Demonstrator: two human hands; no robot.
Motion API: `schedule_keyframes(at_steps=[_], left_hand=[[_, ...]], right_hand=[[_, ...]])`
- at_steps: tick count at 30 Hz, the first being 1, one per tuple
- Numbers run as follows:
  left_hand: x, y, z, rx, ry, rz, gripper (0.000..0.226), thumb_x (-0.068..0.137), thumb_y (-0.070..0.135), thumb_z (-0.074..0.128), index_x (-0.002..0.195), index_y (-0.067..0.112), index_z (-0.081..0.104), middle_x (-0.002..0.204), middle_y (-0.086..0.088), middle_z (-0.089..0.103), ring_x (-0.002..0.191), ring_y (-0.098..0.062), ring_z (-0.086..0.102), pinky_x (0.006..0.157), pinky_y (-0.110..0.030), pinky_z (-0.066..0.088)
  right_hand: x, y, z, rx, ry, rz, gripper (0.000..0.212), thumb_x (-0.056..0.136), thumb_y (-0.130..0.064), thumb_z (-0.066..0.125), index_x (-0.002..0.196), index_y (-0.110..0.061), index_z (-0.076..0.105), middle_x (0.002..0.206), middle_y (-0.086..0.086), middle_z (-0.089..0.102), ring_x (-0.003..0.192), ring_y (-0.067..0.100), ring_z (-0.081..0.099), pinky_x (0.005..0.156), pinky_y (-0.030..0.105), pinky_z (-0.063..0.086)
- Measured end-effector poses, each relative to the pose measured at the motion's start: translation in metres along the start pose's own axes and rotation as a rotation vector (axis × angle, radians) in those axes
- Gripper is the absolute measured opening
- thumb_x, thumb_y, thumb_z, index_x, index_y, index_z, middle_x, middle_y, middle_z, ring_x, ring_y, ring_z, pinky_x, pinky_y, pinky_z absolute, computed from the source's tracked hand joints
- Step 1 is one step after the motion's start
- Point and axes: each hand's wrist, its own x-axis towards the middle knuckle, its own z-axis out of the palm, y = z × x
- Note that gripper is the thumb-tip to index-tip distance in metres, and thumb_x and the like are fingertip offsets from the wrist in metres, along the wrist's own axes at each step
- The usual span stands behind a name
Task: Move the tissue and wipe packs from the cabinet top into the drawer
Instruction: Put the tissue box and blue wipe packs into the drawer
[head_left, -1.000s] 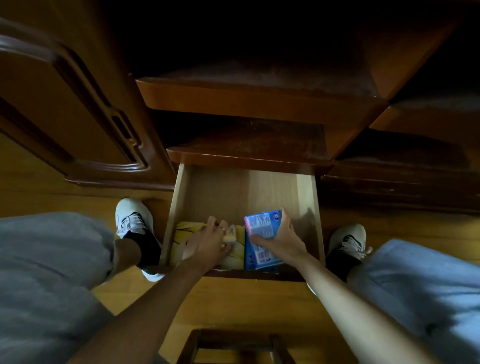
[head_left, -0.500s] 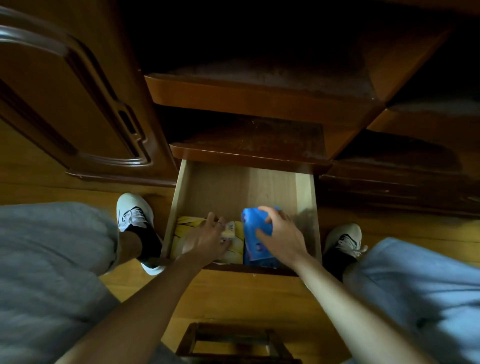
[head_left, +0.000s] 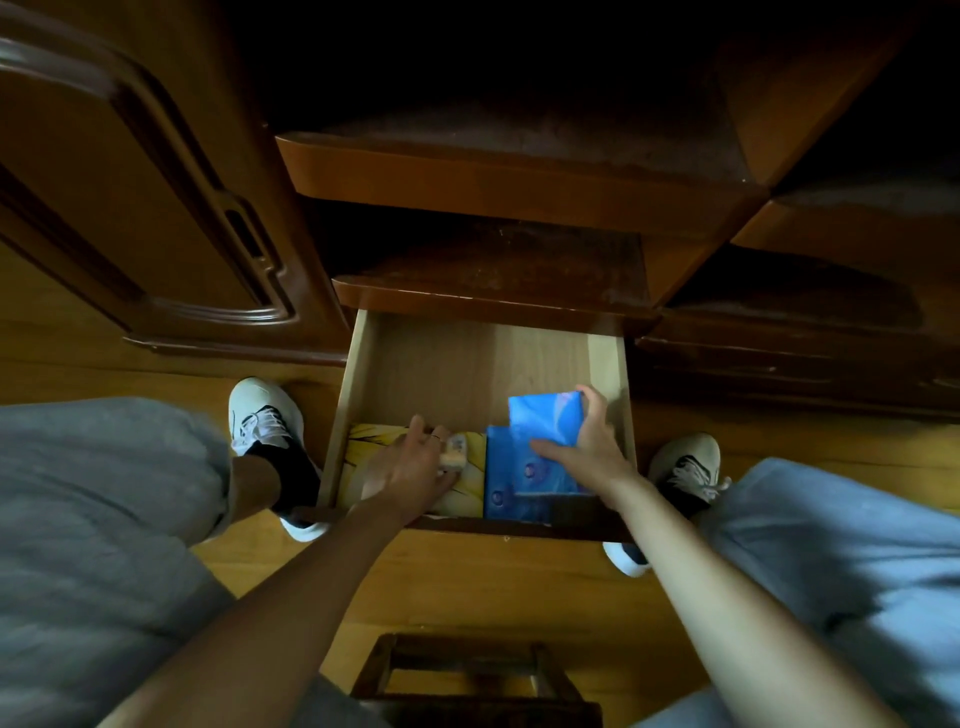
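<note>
A light wooden drawer is pulled out from the dark cabinet. Inside at the front left lies a yellow wipe pack, and my left hand rests flat on it, fingers spread near its pale lid. To its right lies a blue tissue pack. My right hand grips another blue tissue pack, held tilted above the lying one at the drawer's right side. The back half of the drawer floor is bare wood.
A cabinet shelf overhangs the drawer's back. An open cabinet door stands at the left. My white shoes and grey-trousered knees flank the drawer. A small wooden stool sits on the floor below.
My right hand has turned the blue pack over and shifted it back and right, uncovering a second blue pack lying below. My left hand stays on the yellow pack.
</note>
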Motion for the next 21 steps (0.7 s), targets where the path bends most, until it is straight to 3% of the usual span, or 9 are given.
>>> schedule_keyframes(at_steps=[2,5,8,11,15,18,21], left_hand=[[0.0,0.0,0.001,-0.009,0.013,0.003,0.047,0.082,0.057,0.061,0.119,0.033,0.043,0.114,0.001,0.044,0.083,-0.019,0.062,0.05,-0.028,0.037],[0.004,0.0,0.005,-0.026,0.018,-0.007,0.048,0.084,0.058,0.06,0.12,0.03,0.044,0.115,-0.001,0.042,0.082,-0.021,0.061,0.053,-0.031,0.048],[0.007,0.002,0.009,-0.041,0.015,-0.024,0.051,0.083,0.059,0.061,0.122,0.029,0.044,0.117,-0.003,0.041,0.081,-0.022,0.06,0.058,-0.036,0.055],[0.004,0.002,0.008,-0.024,0.037,0.002,0.051,0.081,0.057,0.064,0.117,0.028,0.044,0.112,-0.004,0.043,0.075,-0.022,0.06,0.051,-0.03,0.048],[0.0,0.0,0.008,-0.035,0.046,0.022,0.05,0.082,0.055,0.064,0.12,0.028,0.043,0.115,-0.004,0.043,0.076,-0.021,0.06,0.05,-0.028,0.041],[0.0,0.002,0.006,-0.008,0.039,0.006,0.052,0.084,0.057,0.061,0.125,0.03,0.042,0.118,-0.003,0.042,0.078,-0.018,0.058,0.05,-0.027,0.038],[0.0,0.005,0.003,0.016,0.013,-0.008,0.049,0.084,0.058,0.06,0.121,0.031,0.043,0.115,-0.001,0.042,0.077,-0.016,0.058,0.047,-0.025,0.034]], right_hand=[[-0.001,0.006,-0.021,-0.252,0.057,0.016,0.102,0.079,-0.036,0.083,0.152,-0.039,0.012,0.143,0.015,0.037,0.123,0.036,0.047,0.102,0.051,0.046],[-0.008,0.014,-0.03,-0.507,0.012,0.024,0.094,0.085,-0.035,0.077,0.15,-0.037,0.01,0.145,0.021,0.036,0.127,0.044,0.046,0.098,0.049,0.043],[-0.011,0.02,-0.02,-0.408,-0.052,-0.037,0.073,0.096,-0.024,0.065,0.149,-0.028,0.015,0.146,0.022,0.037,0.121,0.034,0.05,0.092,0.042,0.045],[-0.006,0.022,-0.02,-0.379,-0.075,-0.011,0.062,0.099,-0.02,0.058,0.147,-0.027,0.018,0.144,0.02,0.042,0.117,0.034,0.056,0.096,0.048,0.05],[0.0,0.023,-0.023,-0.945,0.072,-0.156,0.065,0.094,-0.036,0.057,0.151,-0.018,0.031,0.163,0.014,0.024,0.152,0.034,0.014,0.119,0.048,0.022],[0.008,0.018,-0.025,-1.151,-0.078,-0.162,0.074,0.085,-0.031,0.053,0.155,-0.019,0.031,0.162,0.012,0.031,0.154,0.032,0.01,0.121,0.052,0.008],[0.013,0.023,-0.026,-1.196,-0.148,-0.177,0.08,0.082,-0.028,0.053,0.157,-0.021,0.027,0.158,0.01,0.041,0.155,0.029,0.008,0.118,0.059,-0.013]])
